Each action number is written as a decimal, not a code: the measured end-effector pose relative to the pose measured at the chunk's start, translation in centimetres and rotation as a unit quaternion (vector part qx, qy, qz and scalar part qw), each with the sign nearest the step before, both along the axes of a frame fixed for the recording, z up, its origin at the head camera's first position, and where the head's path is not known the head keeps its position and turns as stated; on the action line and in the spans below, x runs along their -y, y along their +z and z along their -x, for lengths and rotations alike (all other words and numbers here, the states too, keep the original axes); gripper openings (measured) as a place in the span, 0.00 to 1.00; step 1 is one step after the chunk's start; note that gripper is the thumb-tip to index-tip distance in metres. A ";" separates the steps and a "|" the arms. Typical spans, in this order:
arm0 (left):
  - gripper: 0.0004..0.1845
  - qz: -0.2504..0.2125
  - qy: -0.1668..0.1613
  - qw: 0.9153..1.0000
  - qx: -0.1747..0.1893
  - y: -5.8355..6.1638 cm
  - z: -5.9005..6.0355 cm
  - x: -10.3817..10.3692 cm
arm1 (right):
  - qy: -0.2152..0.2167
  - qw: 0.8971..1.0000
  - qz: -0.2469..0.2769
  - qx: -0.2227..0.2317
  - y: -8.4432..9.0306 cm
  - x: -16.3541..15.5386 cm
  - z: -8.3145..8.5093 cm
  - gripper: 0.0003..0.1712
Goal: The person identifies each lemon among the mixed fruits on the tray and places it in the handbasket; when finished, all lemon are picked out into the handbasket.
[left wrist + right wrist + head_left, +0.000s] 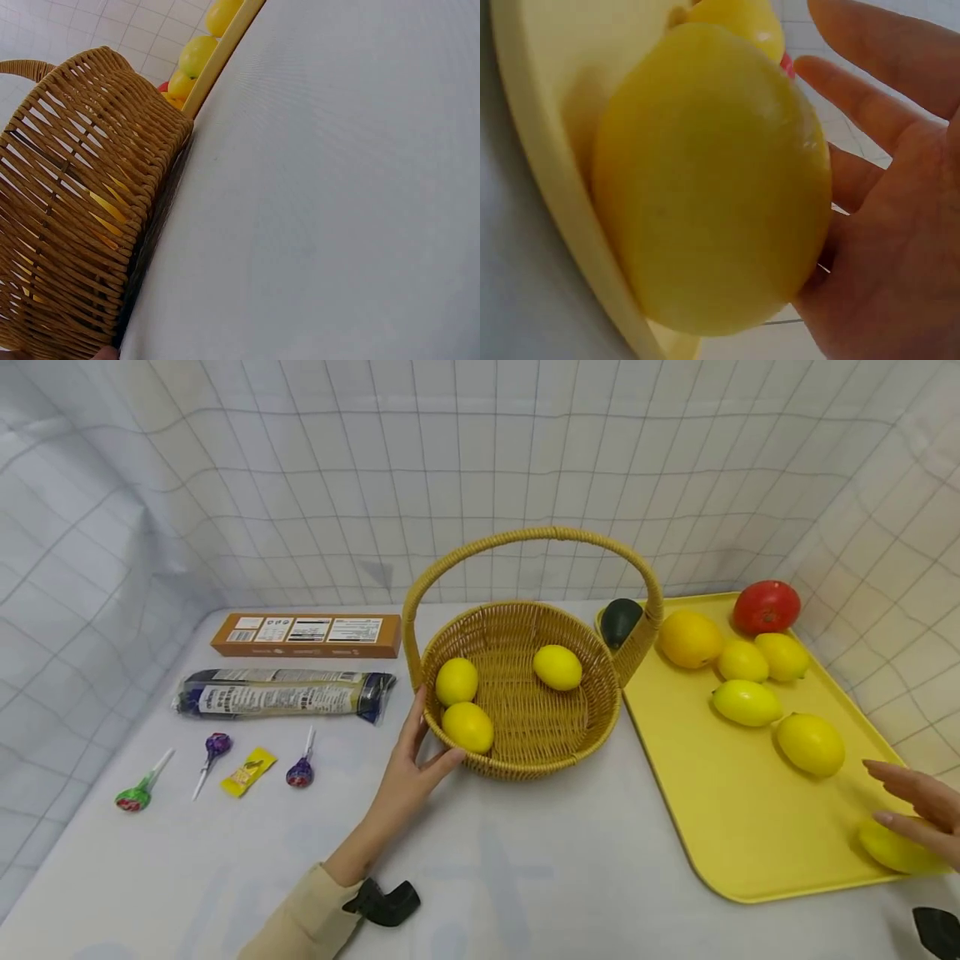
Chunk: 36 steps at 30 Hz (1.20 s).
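My left hand (408, 777) rests against the near left side of a wicker basket (517, 767), thumb at the rim and fingers along its outer side. Inside the basket are three lemons, two together at the left (468, 727) and one at the right (557, 667). The left wrist view shows the basket's woven side, with fingertips at the bottom edge. At the right, my right hand (926, 806) is over a lemon (896, 850) at the near corner of the yellow tray (720, 827). Its fingers are extended and spread beside this lemon (712, 187).
More lemons (810, 744), an orange fruit (690, 639) and a red tomato (766, 607) lie on the tray. A dark green avocado (619, 622) is partly behind the basket handle. To the left are a brown box (307, 636), a clear-wrapped package (285, 695), lollipops (300, 772) and a yellow packet (248, 772).
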<state>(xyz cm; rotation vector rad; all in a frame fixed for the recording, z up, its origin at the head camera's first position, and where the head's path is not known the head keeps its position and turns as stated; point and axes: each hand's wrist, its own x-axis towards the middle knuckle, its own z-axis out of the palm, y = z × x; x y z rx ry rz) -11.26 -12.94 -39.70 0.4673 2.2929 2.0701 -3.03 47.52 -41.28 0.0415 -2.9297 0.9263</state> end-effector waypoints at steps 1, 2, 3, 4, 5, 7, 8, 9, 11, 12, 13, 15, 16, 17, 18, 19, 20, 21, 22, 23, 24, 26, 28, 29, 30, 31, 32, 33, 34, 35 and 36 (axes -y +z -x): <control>0.46 0.001 0.000 1.000 0.000 0.0 0.0 0.0 | -0.001 1.000 -0.006 0.012 -0.3 0.1 -0.3 0.40; 0.46 0.001 -0.001 1.000 -0.001 0.1 0.0 0.0 | -0.006 1.000 -0.014 0.027 -0.5 0.2 -0.6 0.41; 0.46 0.002 -0.001 1.000 -0.001 0.1 0.0 0.0 | -0.008 0.999 -0.023 0.037 -0.4 0.5 -0.8 0.43; 0.46 0.003 -0.002 1.000 -0.002 0.1 0.0 0.0 | -0.011 0.999 -0.034 0.040 -0.4 0.8 -1.1 0.45; 0.46 0.004 -0.002 1.000 -0.002 0.1 0.0 0.0 | -0.011 0.998 -0.042 0.040 -0.3 1.0 -1.3 0.48; 0.46 0.006 -0.001 1.000 -0.001 0.2 0.0 0.0 | -0.003 0.998 -0.062 0.028 -0.2 1.3 -1.8 0.53; 0.46 0.005 0.000 1.000 -0.001 0.2 0.0 0.1 | 0.005 0.998 -0.064 0.021 -0.2 1.4 -1.9 0.54; 0.46 0.005 0.000 1.000 -0.001 0.2 0.0 0.1 | 0.011 0.998 -0.060 0.013 -0.2 1.4 -2.1 0.55; 0.45 0.004 0.001 1.000 -0.002 0.1 0.1 0.1 | 0.018 0.998 -0.058 0.013 -0.2 1.4 -2.1 0.55; 0.45 0.003 0.001 1.000 -0.001 0.1 0.1 0.2 | 0.022 0.998 -0.051 0.026 -0.2 1.4 -1.9 0.54; 0.45 0.001 0.001 1.000 -0.002 0.1 0.1 0.2 | 0.022 0.998 -0.043 0.043 -0.2 1.6 -1.8 0.52; 0.45 -0.002 0.000 1.000 -0.002 0.0 0.1 0.2 | 0.018 0.997 -0.042 0.069 -0.1 1.9 -1.5 0.51; 0.45 -0.003 0.000 1.000 -0.002 0.0 0.1 0.1 | 0.021 0.996 -0.036 0.076 0.0 2.1 -1.4 0.50; 0.45 -0.005 -0.001 1.000 -0.002 0.0 0.1 0.1 | 0.028 0.997 -0.022 0.076 0.0 2.4 -1.3 0.50; 0.45 -0.006 -0.002 1.000 0.000 0.0 0.1 0.1 | 0.041 0.997 0.002 0.068 0.2 2.8 -1.1 0.49; 0.45 -0.007 -0.003 1.000 0.000 0.0 0.1 0.0 | 0.056 0.997 0.021 0.052 0.4 3.1 -1.0 0.48; 0.45 -0.007 -0.002 1.000 0.001 0.0 0.1 0.0 | 0.071 0.996 0.045 0.041 0.7 3.6 -0.7 0.48; 0.46 -0.007 -0.001 1.000 0.001 0.0 0.1 0.0 | 0.089 0.993 0.068 0.029 1.1 4.2 -0.4 0.49; 0.46 -0.006 -0.001 1.000 0.001 0.1 0.1 0.0 | 0.108 0.990 0.089 0.021 1.6 4.8 -0.2 0.49; 0.46 -0.006 -0.001 1.000 0.004 0.1 0.1 0.0 | 0.129 0.985 0.109 0.013 2.2 5.5 0.2 0.49; 0.46 -0.006 0.000 1.000 0.006 0.5 0.0 -0.1 | 0.151 0.980 0.127 0.013 2.8 6.4 0.7 0.49; 0.46 -0.006 0.000 1.000 0.006 0.8 -0.1 -0.1 | 0.188 0.968 0.162 0.024 4.1 8.4 1.7 0.47; 0.46 -0.009 -0.002 1.000 0.005 0.8 -0.1 -0.2 | 0.240 0.948 0.208 0.037 5.3 11.0 3.1 0.44; 0.46 -0.011 -0.002 1.000 0.005 0.8 -0.1 -0.2 | 0.273 0.932 0.236 0.039 5.8 12.4 3.8 0.43; 0.46 -0.011 -0.003 1.000 0.001 0.7 -0.1 -0.2 | 0.299 0.917 0.259 0.045 6.3 14.0 4.6 0.42; 0.46 -0.012 -0.002 1.000 -0.002 0.3 0.1 -0.1 | 0.319 0.904 0.278 0.053 6.7 15.7 5.3 0.41; 0.45 -0.014 -0.002 1.000 -0.006 -0.1 0.2 0.0 | 0.341 0.891 0.295 0.059 7.1 17.4 6.1 0.41; 0.45 -0.016 -0.002 1.000 -0.007 -0.1 0.2 0.0 | 0.353 0.882 0.302 0.069 7.6 19.2 6.7 0.41; 0.45 -0.018 -0.002 1.000 -0.008 -0.1 0.2 0.0 | 0.362 0.876 0.308 0.078 8.0 20.9 7.3 0.40; 0.45 -0.019 -0.002 1.000 -0.008 -0.2 0.3 0.0 | 0.362 0.876 0.305 0.089 8.4 22.6 7.9 0.40; 0.45 -0.019 -0.002 1.000 -0.009 -0.2 0.3 0.0 | 0.356 0.881 0.295 0.102 8.8 24.2 8.4 0.39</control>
